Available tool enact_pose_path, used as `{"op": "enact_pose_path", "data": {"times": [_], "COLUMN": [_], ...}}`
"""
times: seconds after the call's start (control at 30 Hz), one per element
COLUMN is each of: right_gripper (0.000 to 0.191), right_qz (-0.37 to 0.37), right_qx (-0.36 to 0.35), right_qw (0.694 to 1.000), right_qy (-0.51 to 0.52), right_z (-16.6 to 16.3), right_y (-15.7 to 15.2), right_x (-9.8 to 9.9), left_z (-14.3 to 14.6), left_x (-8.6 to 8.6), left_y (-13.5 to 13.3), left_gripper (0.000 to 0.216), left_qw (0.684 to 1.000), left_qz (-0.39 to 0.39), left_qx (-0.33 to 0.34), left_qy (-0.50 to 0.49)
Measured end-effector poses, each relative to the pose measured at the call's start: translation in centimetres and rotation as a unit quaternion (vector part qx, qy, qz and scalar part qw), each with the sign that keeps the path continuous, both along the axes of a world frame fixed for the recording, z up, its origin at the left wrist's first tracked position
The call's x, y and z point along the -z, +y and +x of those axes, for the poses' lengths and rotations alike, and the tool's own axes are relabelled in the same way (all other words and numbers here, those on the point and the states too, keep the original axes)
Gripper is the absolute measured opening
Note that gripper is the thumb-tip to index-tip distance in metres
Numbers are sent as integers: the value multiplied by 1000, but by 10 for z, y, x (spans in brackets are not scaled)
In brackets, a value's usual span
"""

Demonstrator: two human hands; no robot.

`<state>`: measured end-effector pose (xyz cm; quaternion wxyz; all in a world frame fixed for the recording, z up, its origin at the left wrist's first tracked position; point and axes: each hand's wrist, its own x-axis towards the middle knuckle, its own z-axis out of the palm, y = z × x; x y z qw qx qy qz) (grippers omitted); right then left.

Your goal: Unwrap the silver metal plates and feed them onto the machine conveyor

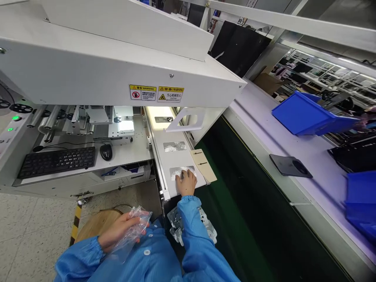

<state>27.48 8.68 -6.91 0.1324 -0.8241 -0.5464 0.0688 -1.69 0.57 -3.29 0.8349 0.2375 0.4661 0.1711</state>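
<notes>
My left hand (125,229) is closed around crumpled clear plastic bags (131,239) in front of my blue smock. At the near end of a white conveyor belt (166,159), my right hand (187,183) rests with its fingers apart on a shiny silver rounded rectangular plate (176,172), partly covering it. A second silver plate (174,146) lies farther along the belt. Another plate (162,119) sits in the lit opening under the machine. Beneath my right forearm is a pile of grey-silver pieces (209,225), partly hidden by the sleeve.
A beige card (203,164) with two dark marks lies against the belt's right side. The white machine (117,70) overhangs the belt. Left are a keyboard (57,161) and mouse (106,152). A dark green conveyor (235,188) runs at right, beside blue bins (311,113) and a grey flat piece (289,166).
</notes>
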Motion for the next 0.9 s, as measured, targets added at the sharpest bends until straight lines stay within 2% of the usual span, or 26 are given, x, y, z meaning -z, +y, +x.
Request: {"op": "enact_pose_path", "data": {"times": [0.13, 0.27, 0.37, 0.47, 0.53, 0.6, 0.67, 0.77, 0.83, 0.9], "right_gripper": [44, 44, 46, 48, 50, 52, 45, 33, 31, 30], "right_qz": [-18, -30, 16, 82, 65, 23, 11, 70, 95, 63], "right_qx": [-14, -16, -33, -145, -234, -243, -165, 37, 212, 393], "right_qw": [1000, 999, 997, 967, 930, 917, 931, 941, 926, 884], "right_qy": [11, 23, 70, 194, 277, 316, 326, 329, 298, 244], "right_z": [12, 12, 1, -22, -41, -58, -66, -54, -38, -21], "right_y": [1, 4, -8, -53, -96, -141, -181, -243, -294, -350], "right_x": [-3, -13, -31, -52, -59, -58, -46, -22, -10, 1], "left_z": [-1, 3, 15, 36, 53, 72, 94, 128, 147, 162], "left_x": [0, -8, -13, -11, -5, 1, 9, 22, 33, 46], "left_y": [-1, 2, 5, 10, 11, 8, 1, -16, -28, -31], "left_gripper": [68, 75, 87, 106, 109, 104, 100, 88, 74, 58], "left_qw": [1000, 999, 999, 998, 996, 991, 977, 933, 911, 903], "left_qz": [-15, -28, -22, -29, -19, -16, -43, -46, 12, 79], "left_qx": [-23, -40, -20, 24, 64, 120, 203, 355, 411, 419], "left_qy": [-2, 2, -16, -44, -56, -55, -54, -33, 6, 54]}}
